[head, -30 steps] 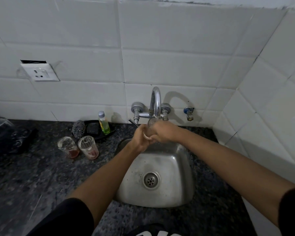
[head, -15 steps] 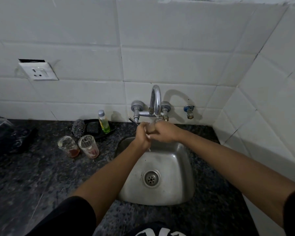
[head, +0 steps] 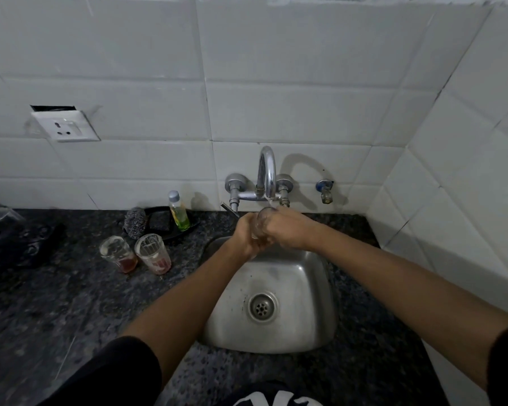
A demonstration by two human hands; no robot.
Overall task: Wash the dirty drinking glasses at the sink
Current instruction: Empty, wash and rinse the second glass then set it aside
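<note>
On the dark speckled stone counter [head: 71,303], left of the steel sink [head: 314,288], stand two dirty clear glasses with reddish dregs [head: 118,253], touching. Over the sink's back edge, the left hand [head: 245,234] and right hand [head: 285,230] both grasp a clear drinking glass [head: 261,222] beneath the curved chrome tap [head: 267,171]

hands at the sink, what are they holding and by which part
Both hold one clear drinking glass under the tap. The left hand and the right hand wrap its sides from either side; its rim shows between them.
</note>
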